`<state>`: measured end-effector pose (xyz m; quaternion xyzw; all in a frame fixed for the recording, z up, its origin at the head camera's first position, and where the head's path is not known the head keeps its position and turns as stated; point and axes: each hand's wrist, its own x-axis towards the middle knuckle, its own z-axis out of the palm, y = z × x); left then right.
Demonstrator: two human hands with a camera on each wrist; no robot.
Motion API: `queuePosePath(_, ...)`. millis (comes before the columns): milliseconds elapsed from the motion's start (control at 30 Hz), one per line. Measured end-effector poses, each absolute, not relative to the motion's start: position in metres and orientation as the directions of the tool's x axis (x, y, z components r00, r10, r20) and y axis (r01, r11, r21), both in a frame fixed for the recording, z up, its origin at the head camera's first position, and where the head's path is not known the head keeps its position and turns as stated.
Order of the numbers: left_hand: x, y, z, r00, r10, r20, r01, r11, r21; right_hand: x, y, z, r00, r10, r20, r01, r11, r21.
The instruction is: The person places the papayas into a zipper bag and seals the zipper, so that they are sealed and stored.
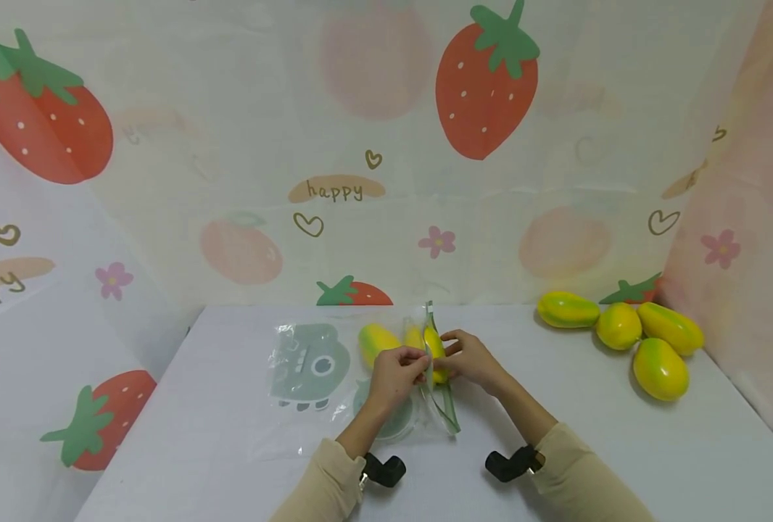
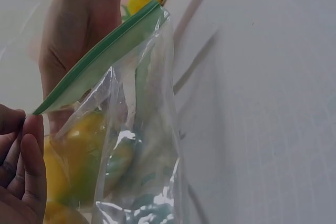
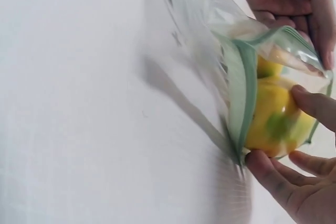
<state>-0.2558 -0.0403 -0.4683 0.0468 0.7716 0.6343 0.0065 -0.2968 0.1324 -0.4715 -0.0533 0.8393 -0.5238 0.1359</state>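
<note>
A clear zip-top bag [image 1: 450, 412] with a green zip strip and a grey-green cartoon print lies on the table, its mouth facing right. Pinched between the thumb and fingers of my left hand [image 1: 391, 377] is the bag's upper edge. My right hand [image 1: 474, 360] holds a yellow-green mango [image 3: 275, 114] at the mouth, thumb on one side and fingertips on the other. The right wrist view shows the mango between the parted zip strips. Deeper in the bag, another mango [image 1: 376, 342] shows through the plastic, with more yellow fruit beside it.
Several more mangoes [image 1: 662, 370] lie grouped at the table's back right. The white table [image 1: 184, 435] meets a fruit-printed cloth backdrop [image 1: 373, 246] at the back and sides. A black wrist mount [image 1: 386, 470] sits at each sleeve cuff.
</note>
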Motion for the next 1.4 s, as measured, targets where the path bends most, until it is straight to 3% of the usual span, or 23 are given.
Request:
queuePosePath(733,-0.256,-0.041,-0.465,-0.996,0.073,0.06,0.074,0.208,0.975,-0.294,0.12,-0.476,-0.975,-0.215,-0.061,-0.014,0.333,-0.943)
queuePosePath(933,-0.256,-0.041,-0.465,-0.996,0.077,0.035,0.05,0.213,0.976,-0.296,0.118,-0.478,-0.959,-0.28,-0.03,-0.067,0.33,-0.942)
queuePosePath(1133,-0.256,-0.041,-0.466,-0.994,0.104,0.018,0.039,0.212,0.976,-0.298,0.122,-0.479,-0.902,-0.428,-0.052,-0.072,0.269,-0.96)
queuePosePath(1400,-0.255,-0.041,-0.468,-0.994,0.109,0.027,0.048,0.194,0.98,-0.297,0.13,-0.473,-0.9,-0.43,-0.073,-0.055,0.277,-0.959)
